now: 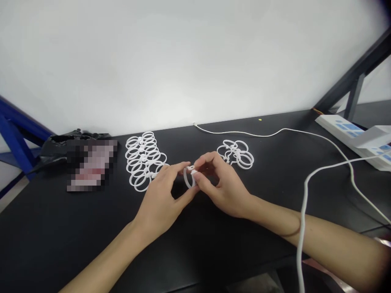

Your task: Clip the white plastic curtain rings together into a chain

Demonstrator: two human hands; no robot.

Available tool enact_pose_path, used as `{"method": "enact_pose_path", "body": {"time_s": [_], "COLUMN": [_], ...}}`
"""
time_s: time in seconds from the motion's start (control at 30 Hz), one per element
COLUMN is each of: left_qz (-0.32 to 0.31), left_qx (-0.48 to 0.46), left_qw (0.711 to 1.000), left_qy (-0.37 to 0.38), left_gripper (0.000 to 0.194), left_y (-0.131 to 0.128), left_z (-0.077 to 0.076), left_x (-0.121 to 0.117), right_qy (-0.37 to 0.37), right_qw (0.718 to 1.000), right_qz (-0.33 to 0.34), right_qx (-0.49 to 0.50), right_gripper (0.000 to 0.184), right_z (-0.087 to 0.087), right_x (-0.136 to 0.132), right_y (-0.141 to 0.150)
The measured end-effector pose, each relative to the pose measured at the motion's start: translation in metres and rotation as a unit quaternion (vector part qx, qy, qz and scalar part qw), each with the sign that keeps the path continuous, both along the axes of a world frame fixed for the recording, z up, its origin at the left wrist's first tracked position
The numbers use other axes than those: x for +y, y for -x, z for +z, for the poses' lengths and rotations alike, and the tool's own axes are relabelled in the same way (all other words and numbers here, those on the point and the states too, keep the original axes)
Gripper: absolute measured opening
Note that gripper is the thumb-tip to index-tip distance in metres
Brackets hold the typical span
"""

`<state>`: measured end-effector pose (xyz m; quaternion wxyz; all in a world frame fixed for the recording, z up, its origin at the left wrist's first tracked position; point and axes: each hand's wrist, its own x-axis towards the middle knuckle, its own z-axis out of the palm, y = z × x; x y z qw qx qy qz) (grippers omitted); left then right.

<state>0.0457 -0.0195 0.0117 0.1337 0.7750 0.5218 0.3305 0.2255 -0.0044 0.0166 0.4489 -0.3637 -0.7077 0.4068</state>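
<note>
On the counter (100, 228), a larger cluster of rings (142, 156) lies left of centre and a smaller group of rings (240, 154) right of centre, with the counter's bare top between them; a crumpled bag (58, 148) sits at the far left (a blurred-out item (93, 167) lies just before it, toward the right), a power strip (348, 134) stands at the far right, and a cable (259, 134) runs from the wall (183, 61) behind, passing beyond the smaller group toward the right
</note>
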Motion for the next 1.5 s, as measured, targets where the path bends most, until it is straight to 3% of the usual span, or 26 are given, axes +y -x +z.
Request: {"method": "enact_pose_path", "body": {"time_s": [0.17,0.4,0.67,1.1,1.3,1.4,1.5], "left_qz": [-0.013,-0.021,-0.026,-0.028,-0.016,0.034,0.145], "left_qx": [0.053,0.086,0.081,0.065,0.042,0.027,0.030], "left_qw": [0.995,0.986,0.987,0.992,0.997,0.999,0.988], "left_qy": [-0.078,-0.145,-0.137,-0.105,-0.055,-0.024,0.034], "left_gripper": [0.034,0.039,0.034,0.035,0.032,0.034,0.042], "left_y": [0.007,0.013,0.011,0.009,0.010,0.021,0.049], "left_z": [-0.003,-0.004,-0.002,0.000,0.004,0.014,0.028], "left_x": [0.005,0.007,0.006,0.005,0.004,0.015,0.039], "right_qy": [-0.159,-0.211,-0.206,-0.214,-0.195,-0.152,-0.128], "right_qw": [0.979,0.961,0.965,0.963,0.965,0.971,0.972], "right_qz": [0.003,0.002,0.012,0.017,0.009,-0.011,-0.023], "right_qx": [-0.127,-0.178,-0.162,-0.160,-0.173,-0.186,-0.195], "right_gripper": [0.022,0.024,0.021,0.009,0.016,0.031,0.031], "right_z": [-0.003,-0.005,-0.009,0.002,-0.001,-0.002,-0.003], "right_x": [0.007,0.013,0.015,0.013,0.015,0.016,0.019], "right_y": [-0.005,-0.009,-0.009,-0.011,-0.012,-0.011,-0.012]}}
